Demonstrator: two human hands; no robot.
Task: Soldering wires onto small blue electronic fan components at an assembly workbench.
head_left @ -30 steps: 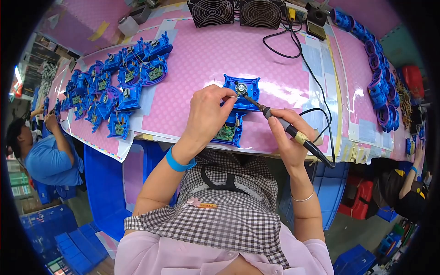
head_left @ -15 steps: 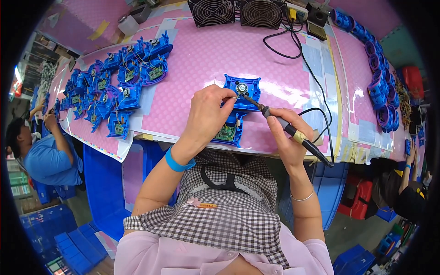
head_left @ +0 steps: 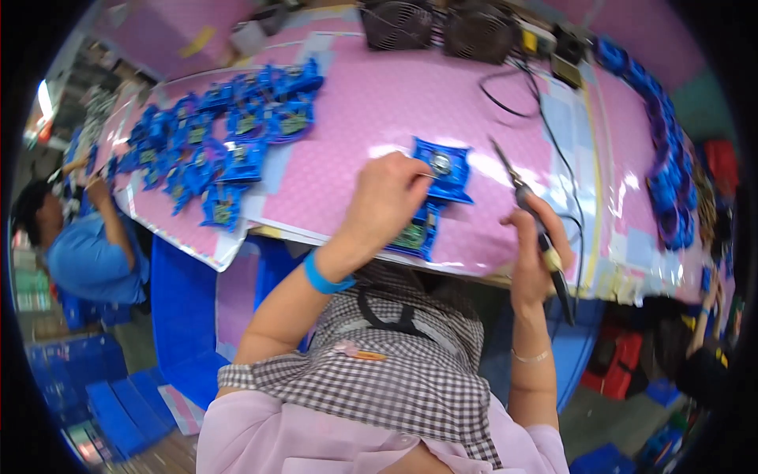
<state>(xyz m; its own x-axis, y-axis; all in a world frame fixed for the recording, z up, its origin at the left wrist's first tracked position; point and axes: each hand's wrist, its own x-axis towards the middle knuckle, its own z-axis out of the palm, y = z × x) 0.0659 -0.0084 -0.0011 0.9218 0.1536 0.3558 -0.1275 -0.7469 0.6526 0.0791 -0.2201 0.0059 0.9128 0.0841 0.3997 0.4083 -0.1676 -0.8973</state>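
In front of me on the table lies a blue plastic housing half (head_left: 458,188) with a small round speaker (head_left: 440,164) set in it. My left hand (head_left: 385,197) is closed in a pinch at the housing's left edge, on a thin wire (head_left: 430,175) that runs toward the speaker. Partly covered by that hand, a second blue part holding a green circuit board (head_left: 410,235) sits nearer to me. A soldering iron (head_left: 518,183) is in my right hand (head_left: 537,251), its tip pointing away from me, to the right of the housing and apart from it.
Several blue housings with boards and wires (head_left: 241,162) crowd the table's left side. Two black fans (head_left: 478,33) stand at the back, beside a soldering stand (head_left: 567,67). A black cable (head_left: 557,150) trails down the right. More blue parts (head_left: 671,189) line the far right. A co-worker (head_left: 91,257) sits left.
My right hand has drawn the soldering iron away from the speaker to the right, and its tip has lifted off. My left hand stays pinched by the housing. The whole view has shifted slightly.
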